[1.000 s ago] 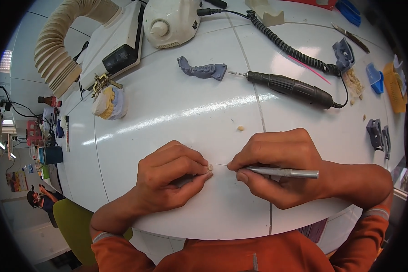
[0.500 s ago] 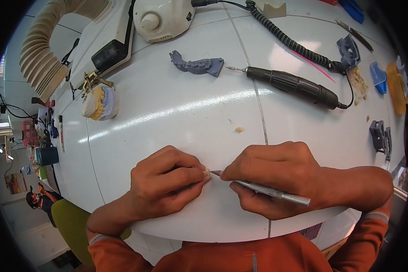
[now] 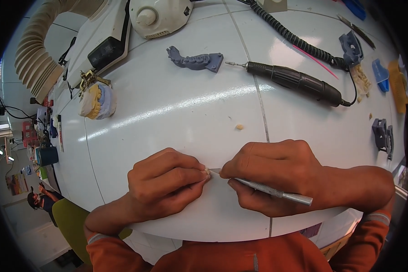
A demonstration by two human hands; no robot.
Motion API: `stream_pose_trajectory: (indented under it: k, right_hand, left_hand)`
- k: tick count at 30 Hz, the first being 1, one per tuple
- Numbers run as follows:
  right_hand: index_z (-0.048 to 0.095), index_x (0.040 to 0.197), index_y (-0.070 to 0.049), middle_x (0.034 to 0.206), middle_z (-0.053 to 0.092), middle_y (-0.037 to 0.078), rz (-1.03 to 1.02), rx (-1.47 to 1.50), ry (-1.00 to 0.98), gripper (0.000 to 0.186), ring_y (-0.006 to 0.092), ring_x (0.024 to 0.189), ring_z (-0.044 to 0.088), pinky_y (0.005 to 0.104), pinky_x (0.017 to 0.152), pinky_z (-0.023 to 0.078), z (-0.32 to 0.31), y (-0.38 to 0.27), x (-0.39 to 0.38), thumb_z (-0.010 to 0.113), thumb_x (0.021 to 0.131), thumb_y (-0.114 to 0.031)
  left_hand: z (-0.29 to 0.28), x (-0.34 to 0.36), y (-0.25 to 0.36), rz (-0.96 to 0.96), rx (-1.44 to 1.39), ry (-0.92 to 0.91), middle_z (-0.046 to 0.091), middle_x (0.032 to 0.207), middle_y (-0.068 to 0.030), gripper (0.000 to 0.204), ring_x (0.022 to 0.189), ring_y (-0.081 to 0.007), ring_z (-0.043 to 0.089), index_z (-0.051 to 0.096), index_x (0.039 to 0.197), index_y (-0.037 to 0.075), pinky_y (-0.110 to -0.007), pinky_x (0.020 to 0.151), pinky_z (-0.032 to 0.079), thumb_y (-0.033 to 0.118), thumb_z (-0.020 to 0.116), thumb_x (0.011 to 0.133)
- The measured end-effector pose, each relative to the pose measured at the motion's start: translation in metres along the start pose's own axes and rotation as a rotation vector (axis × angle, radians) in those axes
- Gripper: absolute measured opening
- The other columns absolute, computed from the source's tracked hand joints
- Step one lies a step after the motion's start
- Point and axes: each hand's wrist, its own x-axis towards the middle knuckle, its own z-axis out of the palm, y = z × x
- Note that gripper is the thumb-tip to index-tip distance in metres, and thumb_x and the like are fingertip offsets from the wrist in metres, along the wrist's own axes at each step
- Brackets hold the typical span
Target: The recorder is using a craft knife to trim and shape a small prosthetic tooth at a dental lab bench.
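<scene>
My left hand (image 3: 167, 185) is closed, pinching a small cream, tooth-coloured piece (image 3: 207, 173) between its fingertips; most of that piece is hidden. A metal-handled craft knife (image 3: 276, 192) lies in my right hand (image 3: 279, 174), gripped like a pen. Its blade points left and meets or nearly meets the piece; I cannot tell whether they touch. Both hands rest low over the white table (image 3: 167, 136), near its front edge. Beyond them lies a loose cream bit (image 3: 239, 127).
A grey dental model (image 3: 195, 60) and black rotary handpiece (image 3: 294, 82) lie farther back. An articulator-mounted plaster model (image 3: 97, 100) stands left, near a ribbed hose (image 3: 36, 59). Grey model parts (image 3: 382, 136) lie right. Another person (image 3: 43, 199) sits at far left.
My hands keep almost the same pose, with the blade still at the cream piece. The whole view has shifted slightly.
</scene>
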Motion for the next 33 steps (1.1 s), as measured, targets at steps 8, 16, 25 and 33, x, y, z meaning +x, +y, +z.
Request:
stream_pose_trajectory:
  k: [8,16,25,33]
  right_hand:
    - [0.071,0.105,-0.001,0.086,0.067,0.011,0.007,-0.016,0.003,0.024,0.0291,0.068,0.071,0.0382,0.056,0.057,-0.0034,0.0007,-0.0012,0.079,0.083,0.005]
    - [0.075,0.106,-0.002,0.087,0.073,0.009,0.031,-0.029,-0.022,0.030,0.0256,0.069,0.075,0.0344,0.057,0.059,-0.0020,-0.0003,-0.0015,0.082,0.078,0.008]
    - [0.062,0.099,-0.001,0.085,0.060,0.011,0.008,0.009,-0.011,0.022,0.0303,0.065,0.066,0.0403,0.054,0.053,0.0001,-0.0005,-0.0024,0.079,0.085,0.004]
    - [0.075,0.105,-0.002,0.088,0.073,0.009,0.030,-0.052,-0.021,0.028,0.0251,0.068,0.075,0.0343,0.056,0.060,-0.0014,-0.0017,-0.0006,0.081,0.079,0.008]
  left_hand:
    - [0.0017,-0.0009,-0.0011,-0.013,0.000,0.003,0.077,0.094,-0.0115,0.027,0.074,-0.0185,0.075,0.081,0.094,0.003,-0.028,0.058,0.058,-0.007,0.092,0.072]
    - [0.0011,-0.0007,-0.0020,-0.010,-0.019,-0.006,0.077,0.094,-0.0115,0.027,0.076,-0.0194,0.076,0.081,0.094,0.003,-0.029,0.059,0.058,-0.008,0.092,0.072]
    - [0.0002,-0.0007,-0.0006,-0.014,-0.019,-0.007,0.077,0.095,-0.0109,0.027,0.077,-0.0197,0.076,0.081,0.094,0.003,-0.029,0.059,0.059,-0.009,0.091,0.072]
    - [0.0002,-0.0010,-0.0002,-0.021,-0.019,-0.011,0.078,0.095,-0.0110,0.026,0.079,-0.0203,0.077,0.081,0.094,0.003,-0.029,0.061,0.060,-0.009,0.091,0.072]
